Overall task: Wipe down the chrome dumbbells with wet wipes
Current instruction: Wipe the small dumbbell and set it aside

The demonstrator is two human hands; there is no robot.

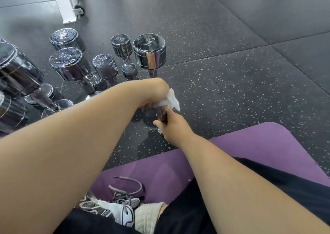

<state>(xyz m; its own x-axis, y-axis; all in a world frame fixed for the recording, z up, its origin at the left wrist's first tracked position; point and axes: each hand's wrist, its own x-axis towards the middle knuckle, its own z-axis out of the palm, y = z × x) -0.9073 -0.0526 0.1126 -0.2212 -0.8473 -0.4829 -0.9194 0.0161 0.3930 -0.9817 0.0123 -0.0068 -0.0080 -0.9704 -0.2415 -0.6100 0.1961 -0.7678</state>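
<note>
Fingers of the left hand curled round the wet wipe on the dumbbell, whose shaft ran 12 to 6 o'clock; the right hand gripped nearer 6.

A gym: speckled rubber floor tiles, upright chrome dumbbells, purple mat.

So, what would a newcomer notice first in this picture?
Two hands meet in the middle on the 5KG dumbbell: the left hand wraps a white wipe round its handle, the right hand grips lower down. A cluster of chrome dumbbells stands at left, a purple mat below.
</note>
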